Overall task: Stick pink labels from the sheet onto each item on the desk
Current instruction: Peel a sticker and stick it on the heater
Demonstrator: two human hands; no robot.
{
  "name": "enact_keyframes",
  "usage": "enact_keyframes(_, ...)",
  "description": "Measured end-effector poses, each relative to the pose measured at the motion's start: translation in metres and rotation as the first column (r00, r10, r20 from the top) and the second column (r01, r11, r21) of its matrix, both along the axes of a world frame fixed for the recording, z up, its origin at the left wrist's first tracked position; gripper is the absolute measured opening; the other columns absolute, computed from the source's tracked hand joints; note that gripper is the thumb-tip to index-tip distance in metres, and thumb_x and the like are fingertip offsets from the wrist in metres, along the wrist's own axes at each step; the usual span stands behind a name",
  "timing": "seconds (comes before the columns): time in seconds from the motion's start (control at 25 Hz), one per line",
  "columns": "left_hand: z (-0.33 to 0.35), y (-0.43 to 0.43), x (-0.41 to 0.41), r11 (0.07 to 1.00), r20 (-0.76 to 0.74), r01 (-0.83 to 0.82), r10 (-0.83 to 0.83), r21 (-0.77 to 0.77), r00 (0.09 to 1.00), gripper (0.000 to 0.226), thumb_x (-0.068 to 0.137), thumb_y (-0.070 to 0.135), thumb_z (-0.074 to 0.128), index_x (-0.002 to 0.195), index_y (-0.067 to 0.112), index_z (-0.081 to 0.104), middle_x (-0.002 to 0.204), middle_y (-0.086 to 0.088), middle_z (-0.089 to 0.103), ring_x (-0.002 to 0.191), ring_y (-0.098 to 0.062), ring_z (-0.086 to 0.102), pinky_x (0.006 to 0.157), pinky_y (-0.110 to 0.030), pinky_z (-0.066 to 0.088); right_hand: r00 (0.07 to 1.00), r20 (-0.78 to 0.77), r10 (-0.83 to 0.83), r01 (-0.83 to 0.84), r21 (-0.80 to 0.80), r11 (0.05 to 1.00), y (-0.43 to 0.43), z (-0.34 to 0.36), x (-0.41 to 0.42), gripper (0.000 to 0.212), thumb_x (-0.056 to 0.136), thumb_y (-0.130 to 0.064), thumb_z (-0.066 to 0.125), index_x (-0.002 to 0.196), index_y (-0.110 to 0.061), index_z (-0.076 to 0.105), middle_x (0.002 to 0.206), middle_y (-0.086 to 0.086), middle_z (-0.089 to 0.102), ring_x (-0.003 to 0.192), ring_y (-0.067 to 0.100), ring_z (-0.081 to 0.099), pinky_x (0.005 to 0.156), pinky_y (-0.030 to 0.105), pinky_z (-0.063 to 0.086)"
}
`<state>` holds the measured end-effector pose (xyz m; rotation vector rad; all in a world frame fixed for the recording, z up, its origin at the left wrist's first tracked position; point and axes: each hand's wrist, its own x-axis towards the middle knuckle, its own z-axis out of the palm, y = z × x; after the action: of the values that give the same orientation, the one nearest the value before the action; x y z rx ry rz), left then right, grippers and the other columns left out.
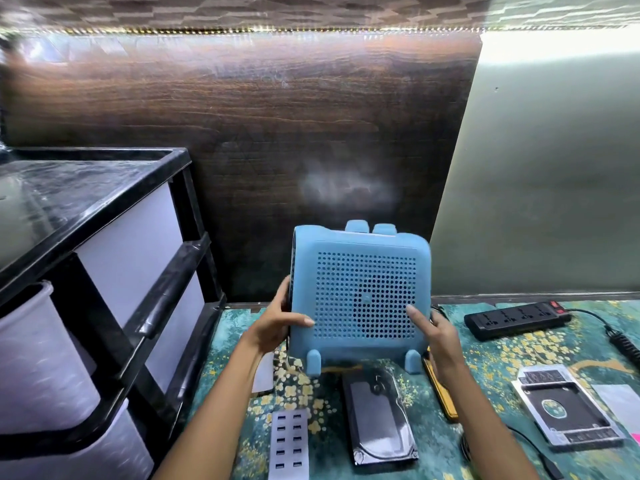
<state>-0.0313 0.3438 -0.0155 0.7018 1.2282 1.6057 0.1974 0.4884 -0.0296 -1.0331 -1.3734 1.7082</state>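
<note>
I hold a blue boxy device (360,292) with a perforated grille and stubby feet up above the desk, grille side facing me. My left hand (280,323) grips its left edge, thumb on the grille. My right hand (433,336) grips its right edge, with a finger pressed on the grille. On the green patterned desk mat (485,358) lie a hard drive (379,417), a white multi-port USB hub (289,445), a metal drive caddy (564,407) and a black power strip (516,320). A sliver of pink (636,438) shows at the right edge; no label sheet is clearly visible.
A black drawer unit (114,271) with white drawers stands at the left. A dark wood panel (242,133) backs the desk. An orange-edged flat object (443,393) lies under my right forearm. A black cable (623,341) runs off the power strip at the right.
</note>
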Motion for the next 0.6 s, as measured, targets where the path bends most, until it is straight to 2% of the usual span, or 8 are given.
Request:
enact_keyframes(0.04,0.003,0.003,-0.004,0.999,-0.073,0.028,-0.026,0.035,0.997,0.106,0.039,-0.007,0.069,0.133,0.025,0.034,0.117,-0.004,0.059,0.099,-0.021,0.060,0.071,-0.029,0.058,1.000,-0.026,0.012,-0.011,0.034,0.999,0.006,0.006,-0.004,0.030,0.070,-0.024,0.071,0.096,-0.010,0.065,0.092,0.009,0.067,0.087,0.029,0.061,0.079,0.044,0.050)
enact_keyframes(0.12,0.008,0.011,-0.010,0.999,-0.225,0.048,-0.044,0.011,0.973,0.116,0.036,-0.012,0.064,0.138,0.026,0.025,0.116,-0.001,0.055,0.101,-0.016,0.056,0.069,-0.028,0.056,0.999,-0.042,0.024,-0.021,0.063,0.998,0.017,0.015,-0.012,0.013,0.073,-0.015,0.070,0.085,-0.015,0.063,0.087,0.006,0.065,0.090,0.027,0.055,0.074,0.041,0.047)
enact_keyframes(0.24,0.002,0.024,-0.009,0.986,-0.419,-0.089,0.021,-0.144,0.908,0.111,0.032,-0.010,0.061,0.137,0.009,0.030,0.101,0.002,0.058,0.095,-0.014,0.052,0.065,-0.029,0.053,0.999,0.009,0.040,-0.041,0.114,0.993,0.024,0.009,-0.023,0.024,0.076,0.004,0.066,0.092,-0.011,0.057,0.090,0.006,0.062,0.093,0.023,0.053,0.065,0.018,0.049)
enact_keyframes(0.32,-0.013,0.027,-0.005,0.956,-0.408,-0.205,0.104,-0.212,0.907,0.106,0.029,0.001,0.067,0.130,0.007,0.037,0.098,0.000,0.054,0.098,-0.017,0.046,0.070,-0.027,0.049,0.996,0.063,0.064,-0.073,0.151,0.986,0.025,0.000,-0.027,0.033,0.076,0.005,0.066,0.103,-0.008,0.054,0.100,0.009,0.061,0.096,0.022,0.054,0.065,0.013,0.051)
enact_keyframes(0.4,-0.027,0.025,0.000,0.940,-0.314,-0.252,0.172,-0.232,0.934,0.091,0.042,0.004,0.075,0.124,0.024,0.040,0.099,0.000,0.053,0.101,-0.022,0.049,0.071,-0.023,0.051,0.990,0.103,0.092,-0.110,0.183,0.977,0.030,-0.009,-0.031,0.038,0.078,0.005,0.063,0.113,-0.006,0.053,0.106,0.008,0.060,0.100,0.023,0.055,0.070,0.015,0.051)
enact_keyframes(0.44,-0.035,0.024,0.000,0.932,-0.298,-0.275,0.200,-0.236,0.933,0.090,0.048,0.006,0.076,0.127,0.028,0.039,0.104,0.000,0.054,0.106,-0.024,0.052,0.075,-0.024,0.053,0.988,0.111,0.106,-0.127,0.197,0.972,0.034,-0.013,-0.034,0.040,0.079,0.006,0.061,0.117,-0.005,0.052,0.107,0.008,0.059,0.102,0.023,0.054,0.072,0.016,0.051)
enact_keyframes(0.52,-0.042,0.026,0.000,0.910,-0.291,-0.329,0.254,-0.251,0.922,0.090,0.061,-0.008,0.072,0.136,0.024,0.035,0.119,-0.004,0.050,0.111,-0.022,0.047,0.076,-0.030,0.055,0.986,0.127,0.111,-0.136,0.210,0.968,0.038,-0.016,-0.040,0.043,0.081,0.006,0.058,0.122,-0.004,0.049,0.112,0.010,0.058,0.104,0.022,0.053,0.079,0.020,0.049)
enact_keyframes(0.6,-0.042,0.029,0.001,0.891,-0.354,-0.377,0.278,-0.252,0.893,0.094,0.066,-0.022,0.063,0.142,0.021,0.029,0.127,-0.001,0.045,0.111,-0.018,0.039,0.069,-0.027,0.057,0.982,0.170,0.078,-0.116,0.222,0.968,0.042,-0.019,-0.047,0.048,0.082,0.005,0.058,0.127,-0.005,0.045,0.118,0.012,0.057,0.108,0.024,0.052,0.091,0.035,0.045)
